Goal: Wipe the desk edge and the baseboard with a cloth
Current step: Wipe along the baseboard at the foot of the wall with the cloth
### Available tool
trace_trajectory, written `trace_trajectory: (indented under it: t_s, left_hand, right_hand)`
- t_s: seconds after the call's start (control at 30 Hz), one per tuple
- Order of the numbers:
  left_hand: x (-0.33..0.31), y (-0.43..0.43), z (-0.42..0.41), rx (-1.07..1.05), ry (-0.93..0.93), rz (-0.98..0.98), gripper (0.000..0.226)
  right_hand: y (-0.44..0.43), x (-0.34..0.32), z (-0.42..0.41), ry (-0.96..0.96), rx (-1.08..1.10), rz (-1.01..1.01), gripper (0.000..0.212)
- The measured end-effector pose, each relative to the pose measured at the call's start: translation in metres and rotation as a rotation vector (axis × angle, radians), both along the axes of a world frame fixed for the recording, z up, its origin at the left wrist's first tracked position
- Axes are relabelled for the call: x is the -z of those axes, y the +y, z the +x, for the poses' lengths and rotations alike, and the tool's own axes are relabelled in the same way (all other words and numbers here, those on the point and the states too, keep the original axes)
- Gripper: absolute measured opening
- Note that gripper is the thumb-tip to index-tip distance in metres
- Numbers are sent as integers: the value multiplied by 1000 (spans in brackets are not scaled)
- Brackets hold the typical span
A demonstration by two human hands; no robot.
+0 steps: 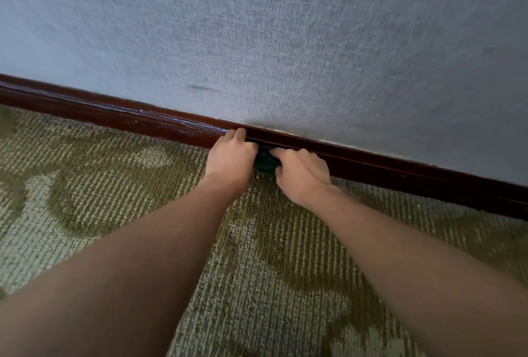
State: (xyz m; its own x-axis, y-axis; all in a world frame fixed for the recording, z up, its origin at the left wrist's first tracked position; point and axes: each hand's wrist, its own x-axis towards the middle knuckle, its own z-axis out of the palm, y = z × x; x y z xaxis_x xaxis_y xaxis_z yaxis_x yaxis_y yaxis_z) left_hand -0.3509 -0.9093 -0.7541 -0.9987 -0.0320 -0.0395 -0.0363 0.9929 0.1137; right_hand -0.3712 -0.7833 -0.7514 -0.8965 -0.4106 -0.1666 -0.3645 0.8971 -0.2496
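Cloth (265,164) is seen as a small dark wad, pressed against the baseboard (143,121) and hemmed in by both hands. It is pinched by the right hand (304,178): the fingers are curled over its top and the thumb is tucked at its lower edge. The left hand (231,156) is set just beside it, with bent fingers and the fingertips laid on the upper lip of the baseboard. Whether any of the cloth is caught under that palm cannot be told, since the hand hides it.

The cloth is judged soft, light and limp, easily crushed to any shape and unlikely to slip on wood. It is best taken as a bunched handful, so that a firm pad is offered to the baseboard and no loose corner is dragged over the carpet (114,199). The baseboard looks stiff and glossy, dark red-brown, with a groove along its face and pale scuffs left of the hands. Firm pressure can probably be borne there.

Patterned green carpet is met at the foot of the baseboard. A grey textured wall (285,42) rises above it, marked by a dark smudge (201,88). No container is seen.
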Motion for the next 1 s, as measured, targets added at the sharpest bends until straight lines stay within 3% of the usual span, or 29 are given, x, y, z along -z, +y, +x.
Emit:
trace_trajectory:
  t_s: [0.33,1.0]
  left_hand:
    - [25,-15,4,-1,-9,-32,34]
    - [-9,-35,9,12,196,-40,37]
  right_hand:
    - [-21,19,-2,-17,-33,90,39]
    - [-22,-12,0,168,-86,-55,36]
